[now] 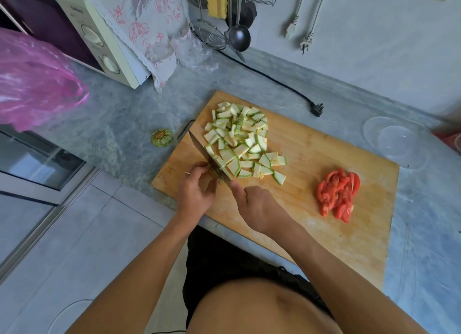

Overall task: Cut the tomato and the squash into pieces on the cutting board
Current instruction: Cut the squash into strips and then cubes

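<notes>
Squash pieces [240, 141] lie heaped on the far left part of the wooden cutting board [311, 159], a loose pile of pale half-moons and strips with green rind that trails from the board's far edge toward the near left corner. At the near end of that pile the left hand [195, 192] curls its fingers over the last uncut squash chunk [219, 170], pressing it to the board; only a sliver of green shows past the fingertips. The right hand [254, 209] grips the handle of a kitchen knife [208, 156], forefinger stretched toward the blade. The blade's long axis runs diagonally, tip pointing away and to the left toward the board's left edge, and its edge sits against the chunk just beside the left fingertips. Tomato pieces [338, 195] sit in a compact red heap on the right part of the board, well apart from the squash; the heap is longer than wide and runs roughly from near to far. The board itself lies askew on the grey marbled desk [119, 124]. A cut-off squash stem end [162, 137] rests on the desk just left of the board. Beyond it stand a cream microwave [99, 44] draped with a flowered cloth [147, 24], and a pink plastic bag [32, 81] at far left. A clear bowl [396, 141] sits right of the board, and a black power plug [316, 109] lies behind it.
</notes>
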The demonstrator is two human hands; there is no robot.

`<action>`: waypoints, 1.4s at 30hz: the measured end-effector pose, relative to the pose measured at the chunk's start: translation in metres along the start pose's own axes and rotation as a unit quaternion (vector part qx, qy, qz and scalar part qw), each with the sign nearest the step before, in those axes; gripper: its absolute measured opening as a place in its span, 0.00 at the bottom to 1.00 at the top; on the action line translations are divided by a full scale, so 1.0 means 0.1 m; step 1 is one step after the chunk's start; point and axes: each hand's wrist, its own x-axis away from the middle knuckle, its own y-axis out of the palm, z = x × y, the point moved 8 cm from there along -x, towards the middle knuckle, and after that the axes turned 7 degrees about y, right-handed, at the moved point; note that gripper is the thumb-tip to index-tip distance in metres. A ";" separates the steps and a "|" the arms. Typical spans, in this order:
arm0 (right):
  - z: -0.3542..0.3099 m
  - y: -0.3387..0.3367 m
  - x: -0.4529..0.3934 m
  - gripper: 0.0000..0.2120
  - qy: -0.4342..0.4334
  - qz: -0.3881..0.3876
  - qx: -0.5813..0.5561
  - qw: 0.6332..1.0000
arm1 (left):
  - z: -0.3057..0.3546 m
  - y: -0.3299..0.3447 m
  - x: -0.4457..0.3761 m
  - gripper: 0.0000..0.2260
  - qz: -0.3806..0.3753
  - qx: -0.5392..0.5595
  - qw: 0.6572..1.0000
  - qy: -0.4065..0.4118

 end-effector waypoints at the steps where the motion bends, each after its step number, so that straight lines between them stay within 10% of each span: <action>1: 0.01 0.01 0.00 0.29 0.002 -0.001 0.002 1.000 | -0.01 0.00 0.00 0.12 0.000 -0.003 1.000 -0.003; 33: 0.29 0.17 -0.21 0.38 0.119 -0.068 -0.151 0.979 | 0.06 0.07 0.07 0.16 -0.006 0.019 0.997 -0.073; 42: 0.40 0.09 -0.15 0.27 0.186 -0.147 -0.343 0.909 | 0.03 0.13 0.02 0.14 -0.052 -0.022 0.995 -0.085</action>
